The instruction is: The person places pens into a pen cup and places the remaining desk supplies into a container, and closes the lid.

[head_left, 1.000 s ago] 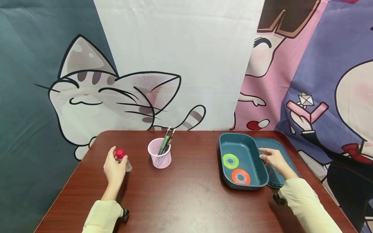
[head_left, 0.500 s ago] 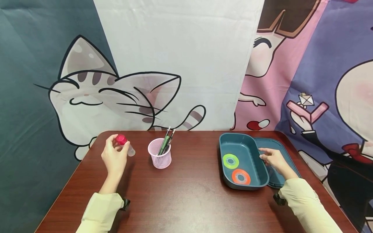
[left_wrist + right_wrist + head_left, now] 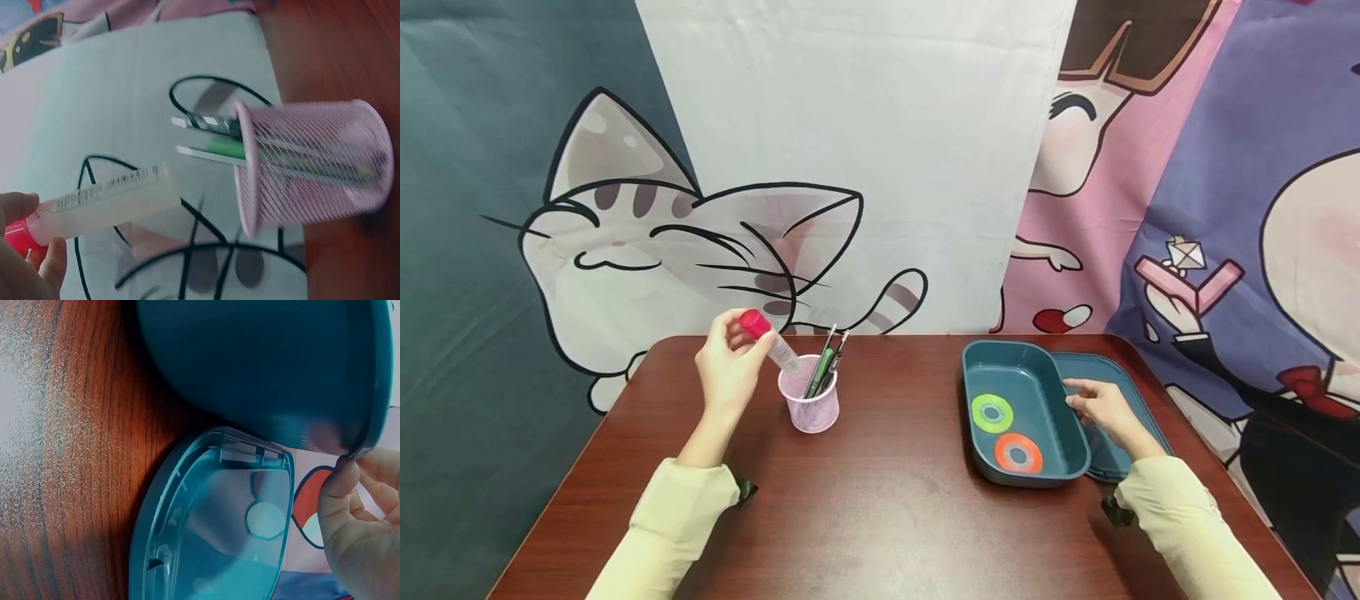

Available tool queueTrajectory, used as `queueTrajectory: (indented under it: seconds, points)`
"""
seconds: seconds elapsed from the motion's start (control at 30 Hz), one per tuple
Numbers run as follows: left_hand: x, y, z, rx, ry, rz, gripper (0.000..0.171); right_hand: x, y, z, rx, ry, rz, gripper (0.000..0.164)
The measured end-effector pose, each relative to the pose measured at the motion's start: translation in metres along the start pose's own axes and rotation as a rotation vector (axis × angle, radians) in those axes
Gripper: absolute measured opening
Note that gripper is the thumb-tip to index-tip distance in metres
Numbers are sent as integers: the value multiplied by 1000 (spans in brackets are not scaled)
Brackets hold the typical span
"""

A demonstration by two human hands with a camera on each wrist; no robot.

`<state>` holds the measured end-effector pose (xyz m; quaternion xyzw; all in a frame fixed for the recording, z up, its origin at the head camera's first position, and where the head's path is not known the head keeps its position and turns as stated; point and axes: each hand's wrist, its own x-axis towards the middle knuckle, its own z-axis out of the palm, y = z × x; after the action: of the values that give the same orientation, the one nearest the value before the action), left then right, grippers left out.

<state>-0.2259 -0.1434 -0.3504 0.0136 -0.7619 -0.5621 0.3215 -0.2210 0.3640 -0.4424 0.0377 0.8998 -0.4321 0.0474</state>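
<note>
My left hand [image 3: 730, 367] holds a small clear bottle [image 3: 782, 352] by its red cap end, fingers and thumb around it. The bottle tilts, its clear end overlapping the rim of the pink mesh pen cup [image 3: 815, 414] in the head view. In the left wrist view, a barcode runs along the bottle [image 3: 112, 203], and a gap separates its end from the cup [image 3: 319, 169]. Over on the right, my right hand [image 3: 1105, 408] pinches the rim of a dark teal box [image 3: 1022, 379] between thumb and fingers, as the right wrist view shows.
Inside the box lie a green tape roll [image 3: 978, 414] and an orange tape roll [image 3: 1034, 468]. A teal lid [image 3: 1126, 392] sits beside the box, partly under my right hand. Several pens [image 3: 822, 371] stand in the cup. A cartoon cloth [image 3: 880, 167] hangs behind the table [image 3: 887, 517].
My left hand has raised the bottle off the table and carried it rightward to the pen cup, tilting it more. The right hand stays at the box rim.
</note>
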Motion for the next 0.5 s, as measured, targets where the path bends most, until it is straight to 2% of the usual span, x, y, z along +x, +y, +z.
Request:
queueTrajectory:
  seconds: [0.27,0.5]
  points:
    - [-1,23,33,-102,-156,-54,43,0,0,0,7,-1,6,44]
    - [-14,58,60,-152,-294,-80,42,-1,-2,-1,23,1,6,44]
